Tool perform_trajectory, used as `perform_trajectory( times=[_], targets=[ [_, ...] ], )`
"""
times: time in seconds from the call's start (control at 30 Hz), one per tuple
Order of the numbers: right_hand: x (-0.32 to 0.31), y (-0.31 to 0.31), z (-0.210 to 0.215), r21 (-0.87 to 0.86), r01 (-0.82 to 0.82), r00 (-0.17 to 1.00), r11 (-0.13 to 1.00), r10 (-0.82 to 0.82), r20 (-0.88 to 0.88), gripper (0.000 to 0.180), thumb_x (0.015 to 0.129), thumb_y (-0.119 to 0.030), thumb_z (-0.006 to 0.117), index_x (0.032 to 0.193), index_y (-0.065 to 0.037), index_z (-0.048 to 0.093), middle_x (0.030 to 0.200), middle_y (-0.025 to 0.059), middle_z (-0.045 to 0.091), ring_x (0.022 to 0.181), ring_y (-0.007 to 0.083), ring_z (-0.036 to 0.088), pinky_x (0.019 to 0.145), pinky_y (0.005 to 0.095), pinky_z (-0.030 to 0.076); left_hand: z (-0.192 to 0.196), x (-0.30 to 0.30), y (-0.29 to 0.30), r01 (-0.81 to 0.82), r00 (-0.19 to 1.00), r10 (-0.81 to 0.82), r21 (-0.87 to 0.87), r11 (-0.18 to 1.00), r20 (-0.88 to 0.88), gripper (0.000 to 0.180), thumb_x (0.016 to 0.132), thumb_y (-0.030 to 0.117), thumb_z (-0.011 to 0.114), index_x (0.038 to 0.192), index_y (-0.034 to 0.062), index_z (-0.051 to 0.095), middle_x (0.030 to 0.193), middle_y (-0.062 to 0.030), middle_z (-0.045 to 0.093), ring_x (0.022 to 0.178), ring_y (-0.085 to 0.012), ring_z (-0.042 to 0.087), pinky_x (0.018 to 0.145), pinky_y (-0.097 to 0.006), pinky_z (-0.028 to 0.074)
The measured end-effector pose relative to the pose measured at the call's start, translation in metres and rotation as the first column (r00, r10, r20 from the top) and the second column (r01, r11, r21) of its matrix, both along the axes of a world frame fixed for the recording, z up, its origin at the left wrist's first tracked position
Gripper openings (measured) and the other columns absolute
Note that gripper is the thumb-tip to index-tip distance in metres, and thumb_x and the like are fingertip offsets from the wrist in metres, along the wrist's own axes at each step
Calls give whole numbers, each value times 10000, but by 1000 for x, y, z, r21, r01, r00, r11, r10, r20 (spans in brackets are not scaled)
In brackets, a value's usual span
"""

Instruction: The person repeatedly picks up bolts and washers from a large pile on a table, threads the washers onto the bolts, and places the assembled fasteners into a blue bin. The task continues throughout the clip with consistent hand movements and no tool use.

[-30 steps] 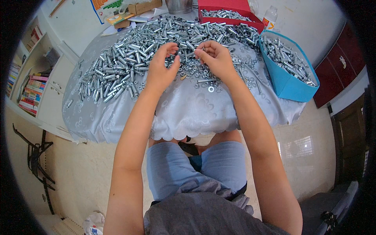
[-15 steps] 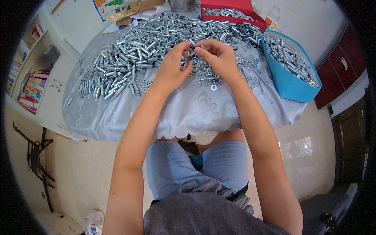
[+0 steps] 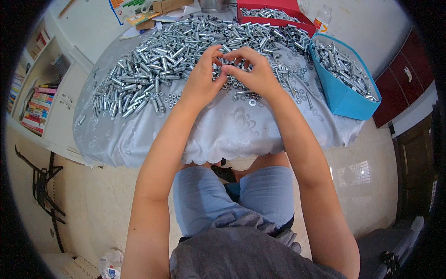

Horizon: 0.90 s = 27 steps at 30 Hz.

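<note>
Above the near part of a heap of shiny metal sleeve-like bolts [image 3: 160,60], my two hands meet with their fingertips close together. The fingers of my left hand [image 3: 200,79] are curled, thumb toward the right hand. My right hand [image 3: 253,73] bends its index finger and thumb toward the left fingertips in a pinch. Whatever small part sits between them is too small and covered to make out. Beneath and beside the hands lie loose nuts and washers [image 3: 281,72]. One flat washer [image 3: 252,102] rests on the cloth just below the right hand.
A silvery patterned cloth [image 3: 223,132] covers the round table. On the right stands a blue fabric bin [image 3: 355,110] full of bolts. At the back are a red box [image 3: 278,4] of bolts, a plastic bottle [image 3: 323,19], a metal bucket [image 3: 213,5] and a cardboard box [image 3: 169,5].
Both hands have shifted slightly to the left. The right thumb and index have come down closer to the left fingers; a bolt seen at the fingertips before no longer shows clearly.
</note>
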State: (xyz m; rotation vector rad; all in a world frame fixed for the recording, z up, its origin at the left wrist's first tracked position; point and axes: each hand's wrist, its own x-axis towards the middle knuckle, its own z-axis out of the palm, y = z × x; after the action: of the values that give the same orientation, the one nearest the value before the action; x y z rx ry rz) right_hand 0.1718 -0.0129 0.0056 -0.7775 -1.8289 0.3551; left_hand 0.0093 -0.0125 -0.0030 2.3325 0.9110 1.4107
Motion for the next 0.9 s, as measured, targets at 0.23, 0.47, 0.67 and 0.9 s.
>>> perform_trajectory(
  times=[0.23, 0.47, 0.67, 0.9],
  targets=[
    [1, 3, -2, -79, 11, 997, 997, -17, -75, 241, 723, -178, 641, 917, -40, 608, 878, 71, 589, 800, 171, 548, 683, 285, 434, 1, 0, 2, -28, 1000, 27, 120, 992, 12, 546, 734, -17, 594, 1208, 59, 335, 1073, -119, 531, 906, -167, 548, 726, -267, 431],
    [-2, 2, -7, -321, -43, 998, 946, 56, 31, 223, 786, -157, 615, 953, -15, 577, 838, 35, 595, 743, 90, 537, 636, 220, 420, 0, -5, 17, 176, 838, 16, -298, 938, 545, 174, 781, 61, 623, 937, 11, 565, 878, -39, 604, 784, -94, 554, 703, -212, 445],
    [-3, 7, -12, -349, -106, 991, 931, 70, -114, 215, 789, -163, 608, 900, 18, 582, 749, 68, 607, 654, 116, 542, 606, 248, 441, 3, -6, 16, 228, 815, 54, -404, 886, 577, 190, 794, 106, 616, 960, 25, 570, 871, -27, 593, 768, -81, 543, 697, -207, 446],
    [-1, 4, -6, -412, -193, 976, 891, 129, -178, 162, 847, -138, 546, 871, 20, 577, 722, 18, 566, 659, 71, 507, 605, 212, 423, 0, -2, 15, 198, 881, 68, -495, 846, 469, 222, 813, 235, 607, 852, 17, 593, 698, 2, 559, 629, -55, 505, 560, -187, 397]
  ],
)
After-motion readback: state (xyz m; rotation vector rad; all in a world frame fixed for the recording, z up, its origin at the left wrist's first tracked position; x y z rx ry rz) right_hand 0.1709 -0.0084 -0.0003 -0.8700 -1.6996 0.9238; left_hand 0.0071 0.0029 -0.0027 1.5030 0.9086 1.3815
